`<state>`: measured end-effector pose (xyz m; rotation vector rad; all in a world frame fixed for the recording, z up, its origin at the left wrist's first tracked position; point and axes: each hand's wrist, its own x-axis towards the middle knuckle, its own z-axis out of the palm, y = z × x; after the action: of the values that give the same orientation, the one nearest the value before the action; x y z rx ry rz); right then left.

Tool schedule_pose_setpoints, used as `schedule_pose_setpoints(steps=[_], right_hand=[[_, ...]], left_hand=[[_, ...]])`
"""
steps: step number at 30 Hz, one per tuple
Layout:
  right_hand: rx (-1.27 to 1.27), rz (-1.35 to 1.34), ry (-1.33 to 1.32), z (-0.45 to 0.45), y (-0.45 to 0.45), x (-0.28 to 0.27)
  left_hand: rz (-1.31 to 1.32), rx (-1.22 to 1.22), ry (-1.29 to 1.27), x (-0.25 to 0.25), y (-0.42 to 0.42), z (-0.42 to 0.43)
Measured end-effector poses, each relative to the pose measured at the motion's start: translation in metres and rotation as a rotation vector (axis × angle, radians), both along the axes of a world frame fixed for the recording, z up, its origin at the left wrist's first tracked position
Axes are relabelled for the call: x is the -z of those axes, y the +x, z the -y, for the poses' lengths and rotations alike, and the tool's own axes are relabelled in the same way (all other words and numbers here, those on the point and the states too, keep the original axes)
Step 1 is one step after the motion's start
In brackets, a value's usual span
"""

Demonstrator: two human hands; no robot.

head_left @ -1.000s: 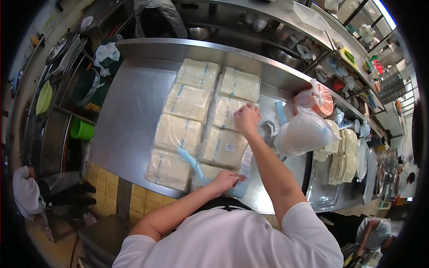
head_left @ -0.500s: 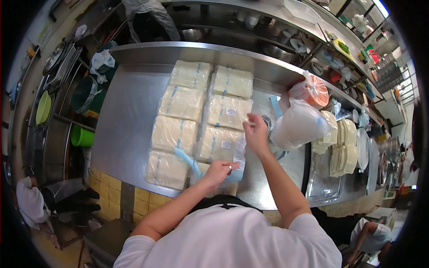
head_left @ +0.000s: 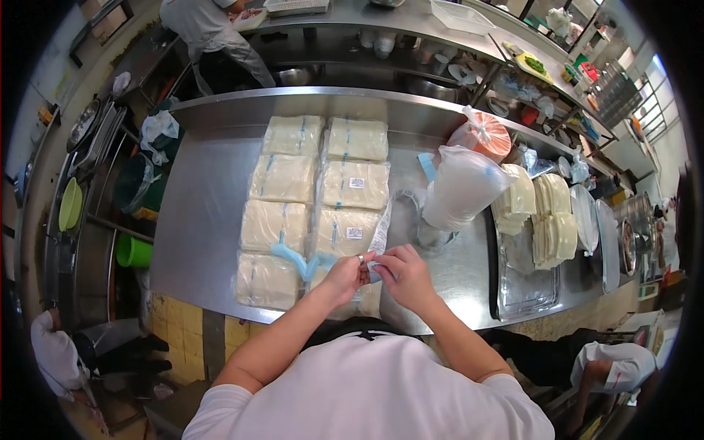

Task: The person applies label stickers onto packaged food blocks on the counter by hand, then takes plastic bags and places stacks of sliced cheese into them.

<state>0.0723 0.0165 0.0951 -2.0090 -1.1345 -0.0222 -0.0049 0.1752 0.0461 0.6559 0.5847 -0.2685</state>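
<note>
My left hand (head_left: 347,280) is closed on a strip of labels (head_left: 380,233), near the table's front edge. Against it, my right hand (head_left: 405,278) pinches at the strip's end, its fingertips partly hiding what they hold. Blue backing tape (head_left: 293,260) trails leftward from my left hand over the packs. Several clear-wrapped packs of pale sheets (head_left: 281,178) lie in two columns. White printed labels are stuck on two right-column packs, one on the upper pack (head_left: 372,176) and one on the pack below it (head_left: 337,239).
Right of the packs stand a filled white plastic bag (head_left: 463,192) and a bag of orange items (head_left: 485,137). Stacks of pale slabs (head_left: 551,220) sit by a clear tray (head_left: 528,282). People are at the back left (head_left: 213,44), lower left (head_left: 55,352) and lower right (head_left: 616,370).
My right hand has come back from the packs to my left hand. A label now shows on the upper right-column pack where my right hand was. The view has shifted.
</note>
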Motion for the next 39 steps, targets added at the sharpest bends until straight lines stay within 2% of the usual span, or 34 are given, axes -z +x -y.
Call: schedule_pose_setpoints(steps=[5, 12, 15, 18, 20, 22, 24, 27, 29, 33, 36, 39], right_hand=[[0.006, 0.114, 0.053, -0.002, -0.013, 0.005], [-0.095, 0.097, 0.102, -0.010, -0.025, -0.016], [-0.077, -0.058, 0.166, -0.026, -0.016, -0.038], [0.068, -0.165, 0.160, -0.056, 0.042, -0.022], [0.147, -0.448, 0.180, -0.083, 0.104, 0.030], [0.207, -0.297, 0.105, -0.116, 0.158, 0.044], [0.268, -0.269, -0.029, -0.149, 0.211, 0.067], [0.385, -0.142, -0.168, -0.192, 0.251, 0.075], [0.418, -0.156, -0.221, -0.214, 0.268, 0.084], [0.530, -0.146, -0.387, -0.245, 0.280, 0.102], [0.532, -0.020, -0.518, -0.248, 0.282, 0.115], [0.587, 0.045, -0.415, -0.248, 0.282, 0.126]], left_hand=[[-0.020, -0.021, 0.042, 0.019, -0.007, 0.000], [-0.152, -0.155, -0.002, 0.010, -0.007, -0.001], [-0.121, -0.122, 0.014, 0.073, -0.008, -0.013], [-0.198, -0.112, 0.132, 0.014, -0.005, -0.007], [-0.174, 0.007, 0.180, 0.031, -0.007, -0.011], [-0.140, 0.076, 0.207, 0.039, -0.010, -0.012], [-0.100, 0.095, 0.213, 0.038, -0.011, -0.011], [-0.090, 0.073, 0.197, 0.041, -0.012, -0.007], [-0.094, 0.072, 0.228, 0.047, -0.012, -0.006], [-0.102, 0.124, 0.327, 0.017, -0.002, -0.017], [-0.116, 0.145, 0.303, 0.028, -0.002, -0.018], [-0.131, 0.121, 0.263, 0.033, -0.001, -0.016]])
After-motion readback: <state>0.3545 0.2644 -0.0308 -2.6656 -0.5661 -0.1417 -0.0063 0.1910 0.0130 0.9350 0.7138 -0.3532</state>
